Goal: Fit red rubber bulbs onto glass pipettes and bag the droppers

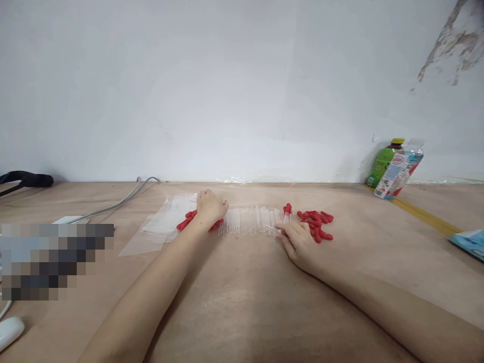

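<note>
A row of several clear thin tubes (249,221) lies side by side on the wooden table (242,302). Small red rubber caps (315,222) are scattered at the row's right end, and a few more red caps (184,222) lie at its left end. My left hand (209,207) rests curled over the left end of the row, on the red caps there; what its fingers grip is hidden. My right hand (298,241) lies at the row's right end, its fingers pinching one clear tube (273,229).
A clear plastic bag (159,227) lies flat left of the tubes. A grey cable (113,204) runs along the back left. A green bottle (383,164) and a snack packet (399,171) lean on the white wall at back right. A blue packet (469,242) sits at the right edge.
</note>
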A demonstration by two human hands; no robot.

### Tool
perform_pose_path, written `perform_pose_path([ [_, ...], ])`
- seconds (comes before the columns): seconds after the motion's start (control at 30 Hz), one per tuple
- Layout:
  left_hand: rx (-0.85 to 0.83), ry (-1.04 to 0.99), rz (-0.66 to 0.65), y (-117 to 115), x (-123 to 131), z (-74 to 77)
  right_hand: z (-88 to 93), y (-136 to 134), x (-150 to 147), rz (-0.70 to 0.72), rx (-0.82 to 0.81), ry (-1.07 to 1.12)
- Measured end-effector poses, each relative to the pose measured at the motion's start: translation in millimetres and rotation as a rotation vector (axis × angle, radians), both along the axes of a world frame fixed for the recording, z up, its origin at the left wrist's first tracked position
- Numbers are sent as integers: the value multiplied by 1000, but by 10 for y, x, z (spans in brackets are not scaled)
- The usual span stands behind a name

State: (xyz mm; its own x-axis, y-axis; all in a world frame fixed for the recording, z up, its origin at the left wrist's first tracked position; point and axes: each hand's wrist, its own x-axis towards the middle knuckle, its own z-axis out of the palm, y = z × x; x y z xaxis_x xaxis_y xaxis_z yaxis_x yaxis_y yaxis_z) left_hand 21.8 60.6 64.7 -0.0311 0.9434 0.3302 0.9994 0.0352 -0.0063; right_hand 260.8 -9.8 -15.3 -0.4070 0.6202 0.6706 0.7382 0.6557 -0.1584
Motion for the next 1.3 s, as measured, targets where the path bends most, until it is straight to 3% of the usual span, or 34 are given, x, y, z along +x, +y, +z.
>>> perform_pose_path([
  [0.1,106,-95,-282,-171,114,-32,-58,16,9,15,-17,19],
  [0.17,184,-208,-532,-318,168,-161,-40,0,-9,30,-23,48],
  [0.23,165,-289,-659,-464,183,-340,2,-37,-37,54,-34,71],
  [0.33,124,-400,-713,-622,152,-572,59,-97,-75,89,-44,91],
  [0.43,157,-458,-767,-682,126,-666,72,-127,-103,124,-40,96],
  [0.6,152,-442,-863,-691,147,-640,57,-134,-124,142,-37,89],
  [1.3,6,-522,-942,-786,166,-613,61,-49,-55,250,-88,13],
])
